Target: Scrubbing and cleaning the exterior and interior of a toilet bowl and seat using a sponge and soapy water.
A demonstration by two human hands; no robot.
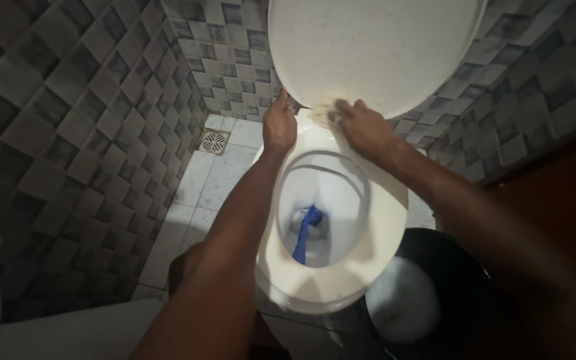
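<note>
Lid (375, 47) raised; both hands (279, 123) touch its lower edge.

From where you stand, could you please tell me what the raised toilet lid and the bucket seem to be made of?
The raised cream toilet lid looks like smooth, speckled plastic with a dull sheen. The round black bucket also seems plastic, glossy at the rim, though the dim light leaves that open.

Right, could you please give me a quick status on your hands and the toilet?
Left hand on lid edge. Right hand rubbing seat hinge area, cloth unclear. Blue brush in bowl; bucket beside.
</note>
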